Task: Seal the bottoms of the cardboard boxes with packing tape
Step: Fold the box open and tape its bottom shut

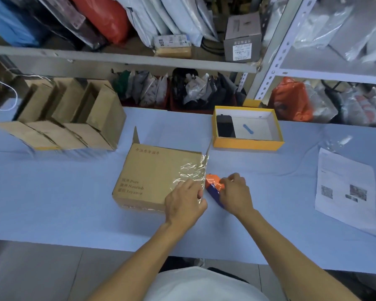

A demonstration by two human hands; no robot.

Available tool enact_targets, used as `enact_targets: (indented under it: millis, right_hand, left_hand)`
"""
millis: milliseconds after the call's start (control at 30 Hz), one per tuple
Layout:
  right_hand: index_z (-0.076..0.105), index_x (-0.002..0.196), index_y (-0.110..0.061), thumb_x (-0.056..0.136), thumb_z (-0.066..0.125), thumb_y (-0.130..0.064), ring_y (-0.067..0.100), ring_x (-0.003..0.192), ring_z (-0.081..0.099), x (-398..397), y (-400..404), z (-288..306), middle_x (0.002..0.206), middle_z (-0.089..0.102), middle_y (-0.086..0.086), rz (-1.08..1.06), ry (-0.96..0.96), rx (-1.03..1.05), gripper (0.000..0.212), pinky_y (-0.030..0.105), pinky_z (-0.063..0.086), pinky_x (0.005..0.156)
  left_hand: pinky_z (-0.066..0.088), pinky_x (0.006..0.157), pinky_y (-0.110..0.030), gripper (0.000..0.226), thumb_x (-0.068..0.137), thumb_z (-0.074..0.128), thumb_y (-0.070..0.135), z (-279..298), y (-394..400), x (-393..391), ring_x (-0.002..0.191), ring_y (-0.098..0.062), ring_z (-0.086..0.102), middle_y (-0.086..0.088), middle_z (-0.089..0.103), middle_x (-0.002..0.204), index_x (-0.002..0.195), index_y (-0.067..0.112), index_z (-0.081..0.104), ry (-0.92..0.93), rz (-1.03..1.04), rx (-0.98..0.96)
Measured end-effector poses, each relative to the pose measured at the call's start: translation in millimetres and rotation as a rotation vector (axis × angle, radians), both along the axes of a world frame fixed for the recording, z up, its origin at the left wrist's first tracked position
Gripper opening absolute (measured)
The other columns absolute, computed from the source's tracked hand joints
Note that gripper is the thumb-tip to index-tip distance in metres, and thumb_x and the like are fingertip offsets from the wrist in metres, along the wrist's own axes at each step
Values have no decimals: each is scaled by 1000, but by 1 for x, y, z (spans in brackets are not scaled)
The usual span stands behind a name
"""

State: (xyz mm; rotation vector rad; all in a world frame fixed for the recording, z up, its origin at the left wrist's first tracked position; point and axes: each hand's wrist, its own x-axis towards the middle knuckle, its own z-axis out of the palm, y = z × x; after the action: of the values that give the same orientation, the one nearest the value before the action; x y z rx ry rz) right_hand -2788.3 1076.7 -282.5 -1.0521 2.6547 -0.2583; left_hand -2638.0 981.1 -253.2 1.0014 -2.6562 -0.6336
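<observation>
Two bare forearms reach up from the bottom centre of the frame over a pale blue table [74,213]. Slightly left of centre, the left hand [183,203] lies on the near right corner of a cardboard box [159,177], its fingers pressing down the end of a shiny strip of clear tape [193,170]. Just to the right, off the box's edge, the right hand [234,192] is wrapped around an orange and blue tape dispenser [214,186]. The hands are close together but not touching.

The box lies flat in the middle of the frame with printed lettering facing up. Its long side runs left to right, and the tape runs along its right edge, from the near corner away toward the far corner. The left hand is on the box; the right hand sits beside it, so any pull or cut of the tape would probably happen at this near right corner. Whether the tape is already cut from the dispenser cannot be told.

Farther back, at centre right, an open yellow box [248,145] holds a dark phone-like object [225,126]. A printed sheet of paper [345,190] lies at the right edge. At upper left stands a cluster of open cardboard boxes [70,116]. Metal shelves [126,59] packed with bagged parcels fill the top.
</observation>
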Motion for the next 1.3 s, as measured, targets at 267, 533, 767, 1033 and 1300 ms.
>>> enact_targets:
  millis: [267,533,767,1033,1300]
  right_hand:
    - [63,127,-21,97,56,-24,19,110,52,-31,-70,58,120,58,3,263,-29,-328,31,30,43,85]
    - [32,149,-25,104,33,-25,24,129,48,-18,-93,62,119,66,4,568,-170,162,45,46,5,117]
    - [23,151,-47,99,51,-36,2,100,47,3,-84,57,88,47,-34,845,-361,105,60,41,17,112]
    - [52,136,-48,80,79,-32,2,99,54,-2,-72,48,123,61,-11,882,-540,-36,64,21,43,93]
    - [58,128,-48,85,75,-21,24,87,58,11,-74,66,96,55,11,947,-439,-153,54,35,49,79]
  left_hand:
    - [35,54,-26,19,67,64,34,5,-3,11,75,-13,46,10,52,78,73,26,47,44,-81,-22]
    - [45,62,-31,17,61,64,25,1,-2,53,74,-13,46,13,49,77,73,26,52,126,-59,-93]
    - [14,111,-60,58,67,64,43,-16,11,98,141,-23,22,5,36,145,123,36,52,14,344,-63]
    - [1,117,-19,62,73,77,54,-10,11,98,149,-18,-1,3,31,157,130,34,61,298,404,164]
    - [3,118,-25,55,69,85,40,21,15,108,149,-10,-1,19,33,150,120,38,66,321,506,221]
